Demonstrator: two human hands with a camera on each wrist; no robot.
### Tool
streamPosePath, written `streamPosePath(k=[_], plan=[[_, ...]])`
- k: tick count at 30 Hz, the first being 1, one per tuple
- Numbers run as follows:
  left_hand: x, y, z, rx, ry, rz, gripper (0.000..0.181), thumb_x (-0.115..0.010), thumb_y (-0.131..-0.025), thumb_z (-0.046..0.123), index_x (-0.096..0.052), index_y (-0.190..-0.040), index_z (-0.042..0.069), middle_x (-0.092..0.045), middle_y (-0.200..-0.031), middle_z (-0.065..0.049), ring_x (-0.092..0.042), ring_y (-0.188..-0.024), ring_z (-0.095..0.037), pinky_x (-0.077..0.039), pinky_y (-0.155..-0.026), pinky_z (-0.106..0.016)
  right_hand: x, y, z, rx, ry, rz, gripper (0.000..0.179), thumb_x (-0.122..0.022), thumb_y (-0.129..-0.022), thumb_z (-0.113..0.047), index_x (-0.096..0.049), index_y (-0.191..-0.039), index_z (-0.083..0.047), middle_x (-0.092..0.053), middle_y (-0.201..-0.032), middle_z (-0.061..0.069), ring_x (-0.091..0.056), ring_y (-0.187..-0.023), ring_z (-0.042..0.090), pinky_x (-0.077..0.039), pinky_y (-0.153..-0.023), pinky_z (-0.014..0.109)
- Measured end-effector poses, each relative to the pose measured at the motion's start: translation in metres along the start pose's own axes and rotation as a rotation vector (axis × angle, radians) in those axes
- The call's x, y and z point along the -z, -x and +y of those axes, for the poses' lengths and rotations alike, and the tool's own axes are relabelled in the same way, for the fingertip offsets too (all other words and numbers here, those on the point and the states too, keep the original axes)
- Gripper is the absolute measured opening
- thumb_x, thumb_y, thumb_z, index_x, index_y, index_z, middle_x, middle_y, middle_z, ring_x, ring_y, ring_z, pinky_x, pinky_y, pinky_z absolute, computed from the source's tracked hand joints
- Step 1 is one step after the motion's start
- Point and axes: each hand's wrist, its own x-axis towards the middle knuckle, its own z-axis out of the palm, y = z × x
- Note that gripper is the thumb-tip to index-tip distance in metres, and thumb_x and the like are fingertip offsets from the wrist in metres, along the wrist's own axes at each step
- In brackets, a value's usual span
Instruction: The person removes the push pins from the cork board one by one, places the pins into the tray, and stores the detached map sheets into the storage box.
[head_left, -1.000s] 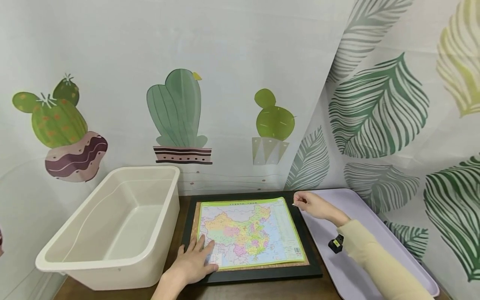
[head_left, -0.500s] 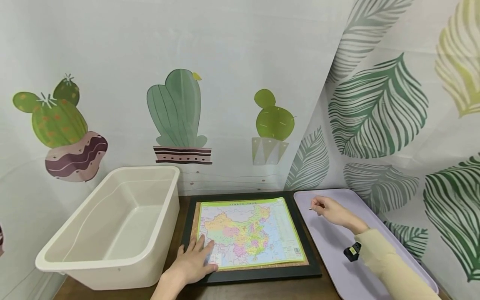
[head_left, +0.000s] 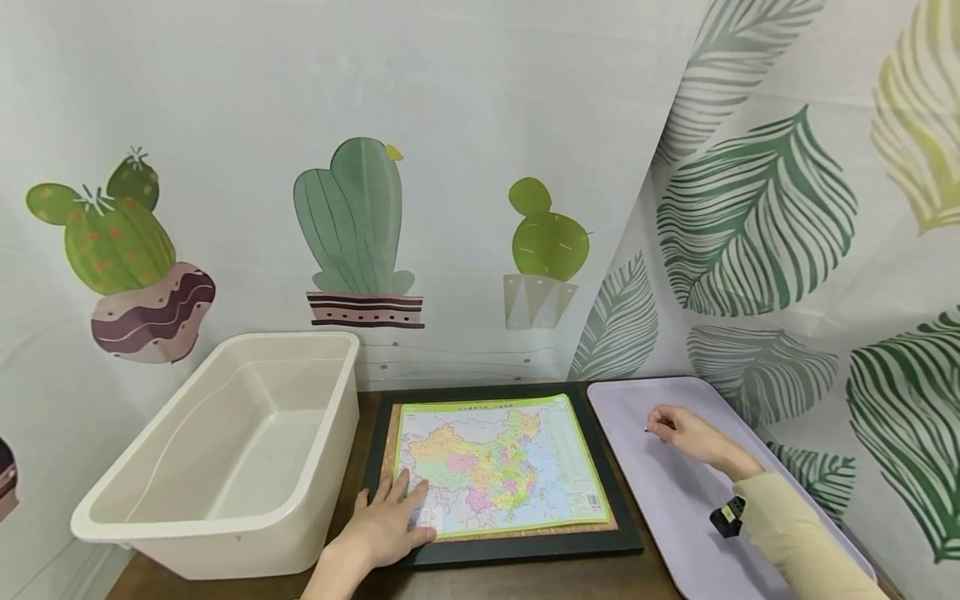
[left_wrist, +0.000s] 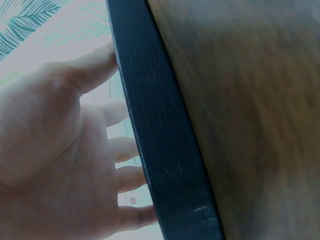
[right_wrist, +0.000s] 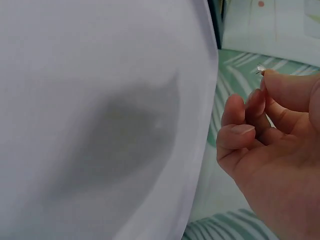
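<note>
A colourful map [head_left: 480,467] with a green border lies on a cork board [head_left: 607,526] in a black frame [head_left: 525,547]. My left hand [head_left: 386,523] rests with spread fingers on the lower left of the map and frame. In the left wrist view the left hand [left_wrist: 65,145] shows its palm beside the black frame edge [left_wrist: 160,120]. Over the lilac tray [head_left: 637,475], my right hand [head_left: 690,433] pinches a tiny push pin [right_wrist: 260,69] between thumb and forefinger. Its clear head and thin point show only faintly.
A deep cream plastic tub [head_left: 300,517] stands left of the frame on the brown wooden table [head_left: 585,581]. A patterned curtain [head_left: 465,208] closes off the back and right side. A black wrist camera [head_left: 727,517] sits at the right sleeve.
From the map's upper right corner, my right hand has moved right and nearer over the tray, still pinching the push pin. The left hand and the map stay in place.
</note>
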Motion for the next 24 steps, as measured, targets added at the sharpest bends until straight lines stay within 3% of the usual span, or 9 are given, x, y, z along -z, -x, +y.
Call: streamPosePath(k=[7,24], plan=[[0.0,-0.001,0.0,0.004,-0.005,-0.003,0.074,-0.061,-0.091,0.054,-0.043,-0.149,0.01,-0.026,-0.155,-0.025,-0.017,-0.142,-0.049,-0.013,-0.102,-0.076,0.003,0.002,0.012,-0.017,0.011,-0.011,0.009,-0.052,-0.099,0.001,-0.055,-0.093,0.006,-0.053,-0.08,0.01,-0.046,-0.07,0.01,-0.039,-0.061,0.024],[0.0,-0.001,-0.001,0.001,-0.026,-0.001,0.074,-0.061,-0.091,0.054,-0.043,-0.148,0.011,-0.027,-0.155,-0.025,-0.017,-0.142,-0.049,-0.015,-0.101,-0.076,0.005,0.011,0.036,-0.04,0.187,0.002,0.013,-0.059,-0.093,0.001,-0.057,-0.081,-0.003,-0.049,-0.074,-0.002,-0.043,-0.067,0.007,-0.036,-0.06,0.024]])
